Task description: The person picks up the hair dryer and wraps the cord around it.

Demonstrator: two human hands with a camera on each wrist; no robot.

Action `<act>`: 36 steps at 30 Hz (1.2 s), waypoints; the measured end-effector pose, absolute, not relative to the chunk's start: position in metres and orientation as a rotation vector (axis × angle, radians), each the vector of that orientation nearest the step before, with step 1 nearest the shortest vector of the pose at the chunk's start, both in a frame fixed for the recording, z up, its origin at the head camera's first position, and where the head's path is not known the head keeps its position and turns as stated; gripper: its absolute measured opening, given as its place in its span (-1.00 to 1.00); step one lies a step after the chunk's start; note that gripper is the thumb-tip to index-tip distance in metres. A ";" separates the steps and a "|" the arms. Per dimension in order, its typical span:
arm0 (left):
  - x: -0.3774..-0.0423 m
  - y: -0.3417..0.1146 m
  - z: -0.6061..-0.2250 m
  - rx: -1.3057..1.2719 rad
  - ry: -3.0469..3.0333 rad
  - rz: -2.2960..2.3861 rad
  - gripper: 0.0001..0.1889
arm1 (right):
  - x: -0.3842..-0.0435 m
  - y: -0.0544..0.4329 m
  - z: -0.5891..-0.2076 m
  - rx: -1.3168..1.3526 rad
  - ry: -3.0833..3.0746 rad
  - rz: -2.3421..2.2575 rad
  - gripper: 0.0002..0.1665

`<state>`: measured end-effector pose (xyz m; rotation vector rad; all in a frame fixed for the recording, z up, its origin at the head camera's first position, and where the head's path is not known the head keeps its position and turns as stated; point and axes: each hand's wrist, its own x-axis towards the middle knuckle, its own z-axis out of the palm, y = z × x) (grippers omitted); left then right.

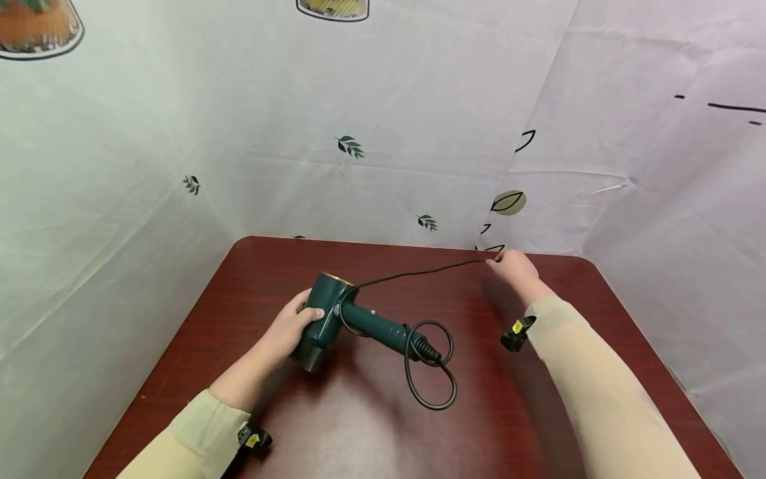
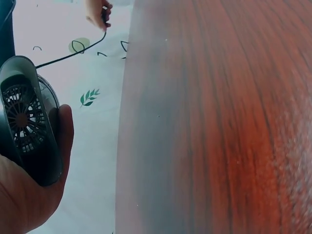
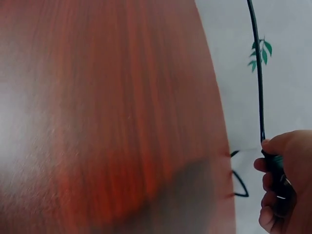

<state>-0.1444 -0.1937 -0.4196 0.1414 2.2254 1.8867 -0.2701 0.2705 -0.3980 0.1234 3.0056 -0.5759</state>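
A dark green hair dryer (image 1: 377, 326) is held above the table by my left hand (image 1: 286, 331), which grips its barrel with the thumb on the near side. The nozzle (image 2: 51, 165) points down toward me, and the left wrist view shows the grille inside it. Its black cord (image 1: 419, 273) crosses the handle's top and runs taut to the right; more cord hangs in loops round the handle's end. Over the far right of the table, my right hand (image 1: 516, 269) grips the dark plug (image 3: 278, 178) at the cord's end, fingers curled round it and partly hiding it.
Below lies a reddish-brown wooden table (image 1: 359, 426) with rounded far corners. White sheeting (image 1: 419, 133) printed with leaves hangs behind it and along both sides, close to the table's edges.
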 end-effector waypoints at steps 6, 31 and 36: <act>-0.145 -0.193 -0.422 0.141 2.181 1.943 -0.34 | -0.264 0.283 -0.412 0.141 2.988 -0.573 -0.56; -0.154 -0.195 -0.435 -0.116 2.011 2.225 -0.44 | -0.238 0.318 -0.429 0.165 2.912 -0.554 -0.66; -0.157 -0.195 -0.435 -0.209 1.968 2.281 -0.41 | -0.233 0.320 -0.434 0.114 2.921 -0.579 -0.64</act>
